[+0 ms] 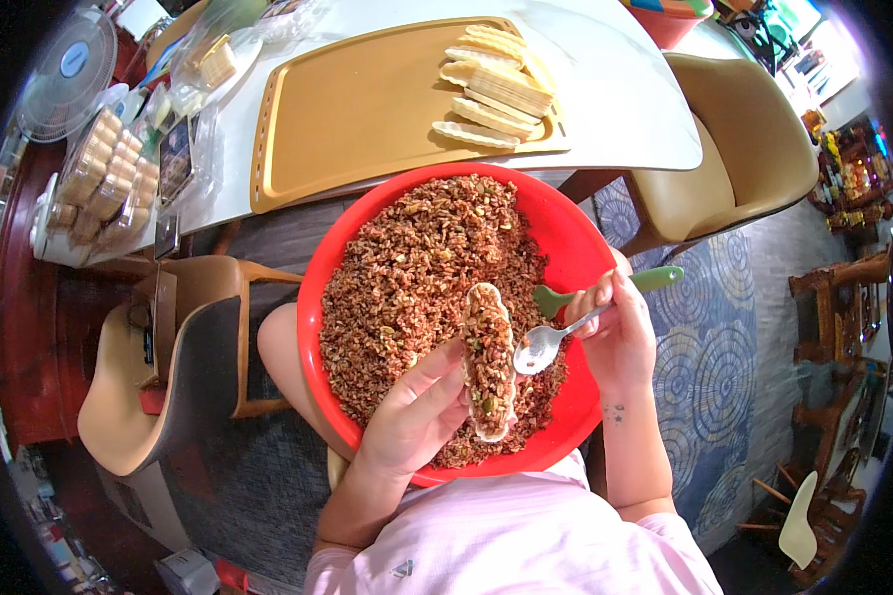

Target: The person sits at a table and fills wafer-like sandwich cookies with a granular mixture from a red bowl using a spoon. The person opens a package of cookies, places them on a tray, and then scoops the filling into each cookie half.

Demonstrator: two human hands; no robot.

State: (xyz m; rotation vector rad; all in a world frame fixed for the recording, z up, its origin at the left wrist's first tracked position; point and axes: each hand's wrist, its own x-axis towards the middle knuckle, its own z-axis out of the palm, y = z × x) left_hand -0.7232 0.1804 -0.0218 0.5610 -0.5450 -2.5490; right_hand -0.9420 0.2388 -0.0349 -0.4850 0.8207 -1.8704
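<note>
My left hand (423, 410) grips a long pale wafer shell with a scalloped rim, heaped with a brown grain and seed mix (489, 357). In my right hand (616, 327) is a metal spoon (539, 349), its bowl beside the right edge of the filled shell. Both hands are over a large red basin (577, 230) on my lap. Loose brown grain and seed mix (417, 275) covers most of the basin's inside. A green spatula (656, 279) lies across the basin's right rim, partly hidden behind my right hand.
Ahead, an orange tray (350, 104) on the white table (625, 111) holds stacked empty wafer shells (502, 89). Packaged wafer shells (104, 175), a phone (176, 160) and a fan (71, 71) stand to the left. Chairs flank me, one left (186, 372), one right (744, 141).
</note>
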